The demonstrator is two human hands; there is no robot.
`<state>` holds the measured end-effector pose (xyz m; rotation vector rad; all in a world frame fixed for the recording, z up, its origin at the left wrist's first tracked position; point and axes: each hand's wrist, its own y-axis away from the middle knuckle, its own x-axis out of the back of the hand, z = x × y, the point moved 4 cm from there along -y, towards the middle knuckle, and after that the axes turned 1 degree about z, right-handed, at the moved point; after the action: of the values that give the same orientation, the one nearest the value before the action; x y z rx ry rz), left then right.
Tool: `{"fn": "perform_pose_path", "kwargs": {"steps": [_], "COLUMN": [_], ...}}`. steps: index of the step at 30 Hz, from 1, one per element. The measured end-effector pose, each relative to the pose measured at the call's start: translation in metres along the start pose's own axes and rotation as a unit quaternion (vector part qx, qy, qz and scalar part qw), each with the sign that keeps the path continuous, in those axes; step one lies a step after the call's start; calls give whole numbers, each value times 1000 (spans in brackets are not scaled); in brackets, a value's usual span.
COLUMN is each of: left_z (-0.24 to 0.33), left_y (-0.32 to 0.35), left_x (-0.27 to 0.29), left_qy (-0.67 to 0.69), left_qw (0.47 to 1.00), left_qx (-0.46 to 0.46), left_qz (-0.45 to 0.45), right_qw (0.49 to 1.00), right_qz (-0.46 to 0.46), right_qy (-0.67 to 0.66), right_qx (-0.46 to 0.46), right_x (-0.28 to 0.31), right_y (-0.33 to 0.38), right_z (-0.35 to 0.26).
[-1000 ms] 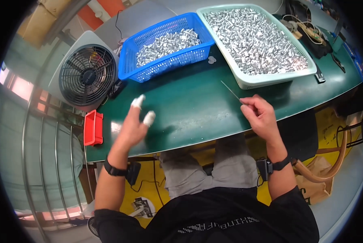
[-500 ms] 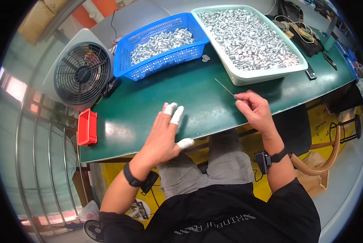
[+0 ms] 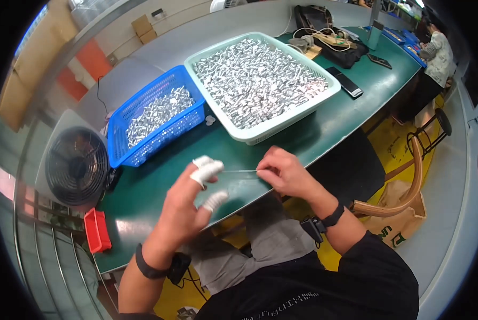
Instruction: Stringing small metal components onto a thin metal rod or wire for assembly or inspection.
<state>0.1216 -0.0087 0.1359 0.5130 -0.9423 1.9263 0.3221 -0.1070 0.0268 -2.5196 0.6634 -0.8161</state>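
I see a thin, shiny metal wire (image 3: 239, 171) pinched between my right hand (image 3: 284, 173) and my left hand (image 3: 188, 205), whose fingertips wear matt white cots. At twelve o'clock, glinting metal parts fill a smooth pale-green plastic tray (image 3: 281, 121); at ten, a glossy blue plastic basket (image 3: 123, 154). The tabletop (image 3: 356, 114) is smooth green, slightly sheened.

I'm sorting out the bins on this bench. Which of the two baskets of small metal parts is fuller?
The pale green basket, the larger one to the right, is heaped to its rim. The blue basket beside it holds a thinner layer, with bare mesh wall showing above the parts.
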Motion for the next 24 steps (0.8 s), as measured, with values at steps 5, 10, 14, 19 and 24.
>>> {"fn": "perform_pose_path", "kwargs": {"steps": [5, 10, 14, 19, 24], "left_z": [-17, -39, -46, -42, -16], "left_y": [-101, -166, -176, -168, -102], "left_x": [-1, -35, -59, -52, -7], "left_qy": [-75, -96, -159, -144, 52], "left_qw": [996, 994, 982, 985, 994], "left_qx": [-50, -37, -28, 22, 90], "left_qz": [17, -46, -102, -88, 22], "right_qw": [999, 998, 997, 997, 997], "right_qz": [22, -20, -15, -12, -3], "right_qy": [-14, -60, -76, -80, -74], "right_qx": [35, -3, -21, -13, -29], "right_x": [-3, 0, 2, 1, 3], "right_y": [1, 2, 3, 4, 6], "right_z": [-2, -1, 1, -3, -3]}}
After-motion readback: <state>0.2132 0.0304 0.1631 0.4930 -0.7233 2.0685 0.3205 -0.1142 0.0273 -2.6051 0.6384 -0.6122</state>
